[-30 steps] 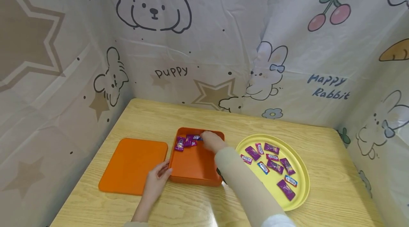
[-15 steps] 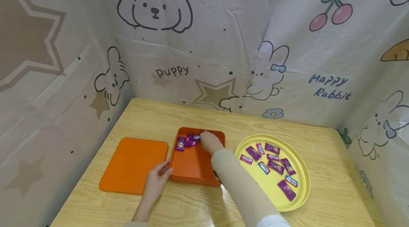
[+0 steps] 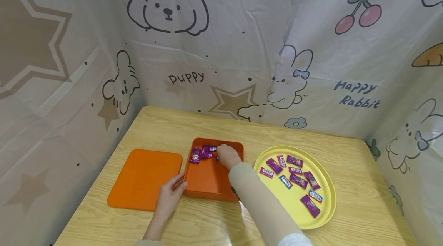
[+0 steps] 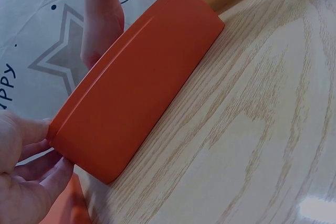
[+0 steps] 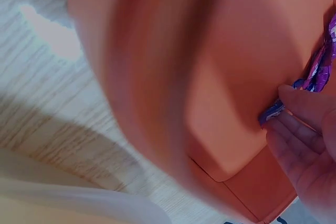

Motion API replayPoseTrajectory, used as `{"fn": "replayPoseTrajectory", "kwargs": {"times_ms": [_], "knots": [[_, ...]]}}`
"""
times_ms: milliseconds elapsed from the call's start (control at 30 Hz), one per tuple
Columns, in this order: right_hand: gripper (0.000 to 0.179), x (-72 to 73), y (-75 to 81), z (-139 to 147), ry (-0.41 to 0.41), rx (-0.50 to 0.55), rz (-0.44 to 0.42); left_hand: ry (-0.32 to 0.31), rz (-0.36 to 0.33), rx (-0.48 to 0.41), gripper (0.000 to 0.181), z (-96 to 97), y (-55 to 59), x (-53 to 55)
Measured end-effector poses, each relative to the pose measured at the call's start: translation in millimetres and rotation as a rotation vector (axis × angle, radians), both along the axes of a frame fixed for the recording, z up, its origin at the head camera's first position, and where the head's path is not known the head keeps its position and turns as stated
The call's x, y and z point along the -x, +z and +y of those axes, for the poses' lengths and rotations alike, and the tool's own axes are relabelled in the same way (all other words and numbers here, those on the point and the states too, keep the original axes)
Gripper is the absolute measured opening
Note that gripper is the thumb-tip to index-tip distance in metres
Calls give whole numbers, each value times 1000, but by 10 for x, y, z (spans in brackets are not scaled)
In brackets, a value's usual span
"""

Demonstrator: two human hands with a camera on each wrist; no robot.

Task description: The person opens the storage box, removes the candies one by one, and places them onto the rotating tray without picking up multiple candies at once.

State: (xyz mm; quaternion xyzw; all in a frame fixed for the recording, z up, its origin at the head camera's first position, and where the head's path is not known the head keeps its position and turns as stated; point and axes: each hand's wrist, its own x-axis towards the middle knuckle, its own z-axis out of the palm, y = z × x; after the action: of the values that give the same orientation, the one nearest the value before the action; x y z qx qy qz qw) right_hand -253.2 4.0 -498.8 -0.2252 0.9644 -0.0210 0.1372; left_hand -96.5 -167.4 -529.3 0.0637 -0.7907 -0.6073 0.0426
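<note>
My right hand (image 3: 229, 156) reaches into the open orange box (image 3: 207, 196) and pinches a blue-wrapped candy (image 5: 272, 112) between thumb and fingers, low by the floor of the box. Purple-wrapped candies (image 3: 195, 155) lie against the far left corner inside, with smaller wrapped ones among them; the right hand partly hides the group. At the near left corner, my left hand (image 3: 169, 193) grips the box, its thumb and fingertips on the edge in the left wrist view.
A flat orange lid (image 3: 147, 179) lies left of the box. To the right stands a round yellow tray (image 3: 288, 215), bearing several purple, pink and blue wrapped candies, partly behind the right sleeve (image 3: 264, 203). A printed cloth (image 3: 221, 46) hangs behind the table (image 3: 360, 199).
Inside the box my right hand has shifted slightly, and a bit of blue wrapper now shows below its fingers. The left hand keeps its hold on the box.
</note>
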Motion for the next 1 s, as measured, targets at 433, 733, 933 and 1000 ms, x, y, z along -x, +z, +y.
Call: {"fn": "replayPoseTrajectory", "kwargs": {"times_ms": [433,733,933,1000], "knots": [[8,65,16,34,-6,57,-49,20,-10,-3,41,-4,-25,15],[17,59,203,158,22,275,-73,27,-15,-1,41,-4,-12,21],[15,-11,284,281,72,341,-61,19,-13,10,42,5,13,11],[15,-38,311,331,73,365,-62,10,-8,12,42,12,20,5]]}}
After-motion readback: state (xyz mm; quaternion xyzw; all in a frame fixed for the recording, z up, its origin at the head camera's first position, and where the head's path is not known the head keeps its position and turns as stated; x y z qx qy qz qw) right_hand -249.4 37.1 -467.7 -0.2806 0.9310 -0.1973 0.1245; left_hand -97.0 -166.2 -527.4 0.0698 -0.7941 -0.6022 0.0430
